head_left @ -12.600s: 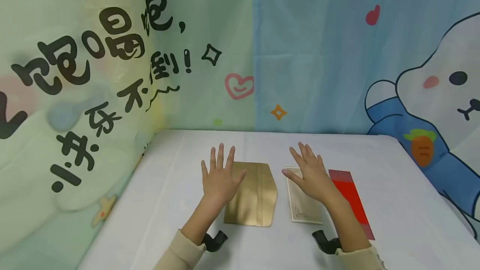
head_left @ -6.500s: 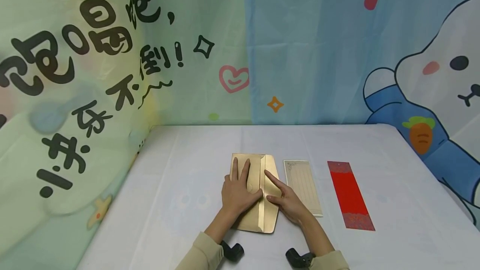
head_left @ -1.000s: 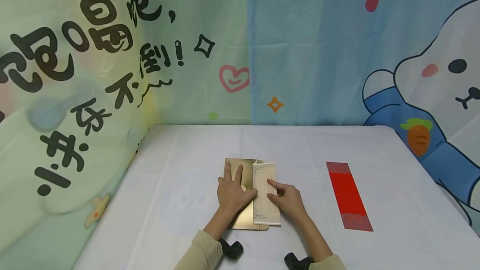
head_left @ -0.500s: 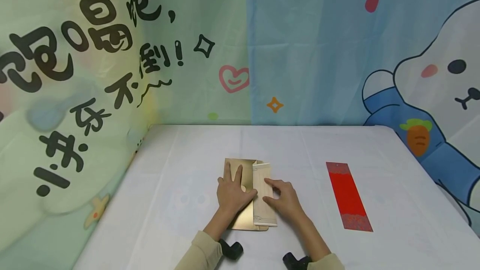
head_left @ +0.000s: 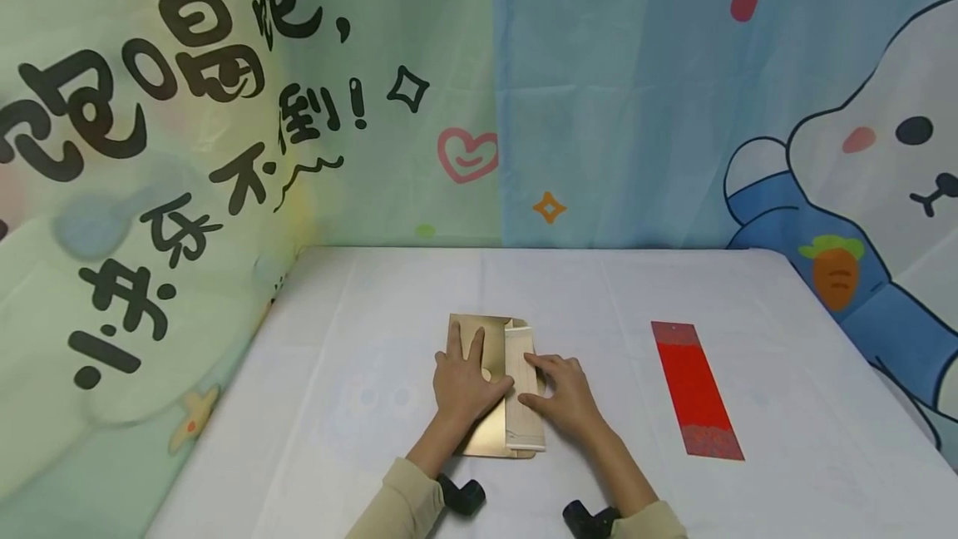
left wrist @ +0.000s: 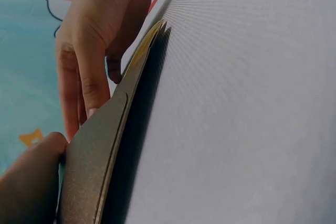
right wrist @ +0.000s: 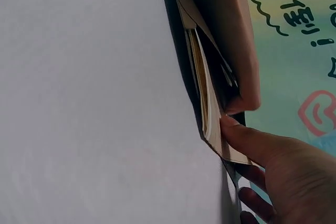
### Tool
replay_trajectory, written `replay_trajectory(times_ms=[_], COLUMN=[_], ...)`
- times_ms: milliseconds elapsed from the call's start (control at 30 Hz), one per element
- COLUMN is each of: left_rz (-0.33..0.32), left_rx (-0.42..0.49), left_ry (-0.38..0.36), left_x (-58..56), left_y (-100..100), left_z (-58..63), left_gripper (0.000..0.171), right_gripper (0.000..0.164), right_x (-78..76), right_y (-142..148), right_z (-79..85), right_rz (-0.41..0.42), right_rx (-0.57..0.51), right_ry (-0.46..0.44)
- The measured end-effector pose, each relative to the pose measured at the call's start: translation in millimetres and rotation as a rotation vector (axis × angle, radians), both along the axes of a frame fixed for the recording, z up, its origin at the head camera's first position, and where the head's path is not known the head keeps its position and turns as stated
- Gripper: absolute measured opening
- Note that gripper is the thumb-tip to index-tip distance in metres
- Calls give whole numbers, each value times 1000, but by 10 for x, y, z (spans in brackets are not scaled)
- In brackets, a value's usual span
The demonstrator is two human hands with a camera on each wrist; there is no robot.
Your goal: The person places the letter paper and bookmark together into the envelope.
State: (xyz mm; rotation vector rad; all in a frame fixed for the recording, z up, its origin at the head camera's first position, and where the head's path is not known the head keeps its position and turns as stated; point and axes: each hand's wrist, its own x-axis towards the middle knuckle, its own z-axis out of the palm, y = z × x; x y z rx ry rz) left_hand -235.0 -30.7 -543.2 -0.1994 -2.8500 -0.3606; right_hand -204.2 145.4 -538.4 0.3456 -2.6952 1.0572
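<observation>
A gold envelope [head_left: 494, 348] lies on the white table, its open side toward the right. My left hand [head_left: 464, 389] rests flat on it with fingers spread, the thumb reaching to the opening's edge. A stack of cream letter paper [head_left: 521, 427] stands partly inside the opening, its inner part hidden by the envelope. With thumb and fingers, my right hand [head_left: 567, 402] pinches the paper's outer edge. In the right wrist view, the right thumb presses on the paper stack [right wrist: 215, 121], close beside the left thumb [right wrist: 247, 95].
Farther right on the white table [head_left: 359, 306] lies a long red strip [head_left: 698, 389] with patterned ends. Black wrist cameras [head_left: 460, 496] sit at both cuffs. Printed curtains [head_left: 389, 198] hang behind and along the left side.
Since the early frames, the letter paper has left its place on the right and entered the envelope. Over the last second my right hand has pushed it farther left; my left hand stays put.
</observation>
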Motion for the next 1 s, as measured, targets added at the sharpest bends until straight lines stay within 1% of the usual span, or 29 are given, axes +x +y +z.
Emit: replay_trajectory(times_ms=[67,133,200,333,400,467,567,667,867,933,1000], left_rz=[4,3,0,-7,-3,2,8,5,-4,-3,-4], left_rx=[-4,1,8,20,15,14,11,17,33,35,36], left_ry=[-1,-1,-3,0,1,1,-6,-8,-1,-5,-10], left_x=[-5,-5,-1,3,-2,-8,-9,-3,4,1,-2], left_y=[-2,-1,1,2,-1,-4,-4,0,-3,-7,5], left_z=[2,7,12,17,13,12,11,15,10,3,-3], left_gripper=[89,88,88,87,87,88,89,89,89,89,89], right_gripper=[63,63,65,69,70,71,72,73,64,63,65], right_x=[-13,-16,-12,3,8,9,8,9,5,1,-2], right_y=[-20,-35,-35,9,23,17,-19,-37,66,112,162], right_z=[-2,-3,-3,-1,7,17,34,42,33,29,24], right_rz=[13,25,39,62,78,95,117,119,85,96,125], right_rx=[17,28,27,0,-8,4,50,92,109,118,138], right_ry=[18,15,-7,-78,-93,-82,-38,-14,-24,-40,-63])
